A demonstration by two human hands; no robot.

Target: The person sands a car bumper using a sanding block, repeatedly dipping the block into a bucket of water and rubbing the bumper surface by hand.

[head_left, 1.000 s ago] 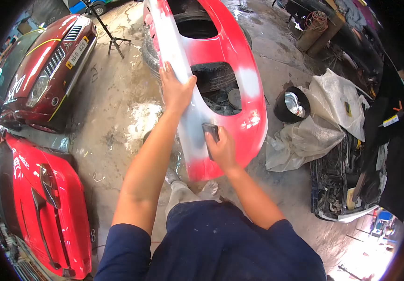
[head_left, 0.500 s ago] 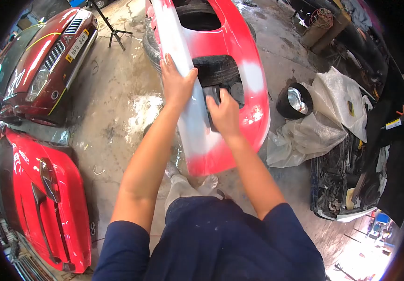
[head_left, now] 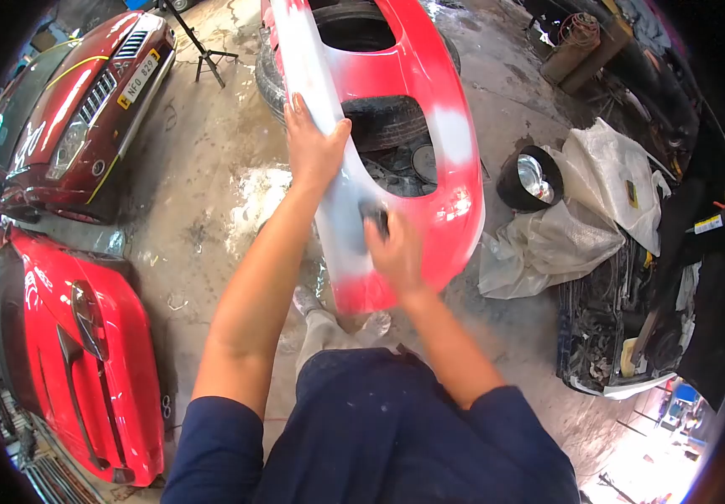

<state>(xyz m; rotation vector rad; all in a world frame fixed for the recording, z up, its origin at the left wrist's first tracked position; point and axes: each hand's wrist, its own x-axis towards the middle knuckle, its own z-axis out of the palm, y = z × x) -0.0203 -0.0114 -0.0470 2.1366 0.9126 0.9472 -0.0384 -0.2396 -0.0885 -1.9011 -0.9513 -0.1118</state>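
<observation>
Bumper [head_left: 379, 77], 12 o'clock: glossy red, dull grey-white patches. Sheeting [head_left: 610, 193], 3 o'clock: crinkled plastic. Shirt [head_left: 404, 428], 6 o'clock: matt cloth.

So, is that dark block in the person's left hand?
No, the right hand holds the dark block, while the left hand rests on the red and white panel.

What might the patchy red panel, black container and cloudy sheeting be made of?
Red panel: painted plastic or fibreglass, perhaps; smooth moulded curves, glossy red, duller pale patches.
Black container: likely plastic; dull, rounded wall.
Cloudy sheeting: apparently plastic film; translucent, crumpled.
</observation>
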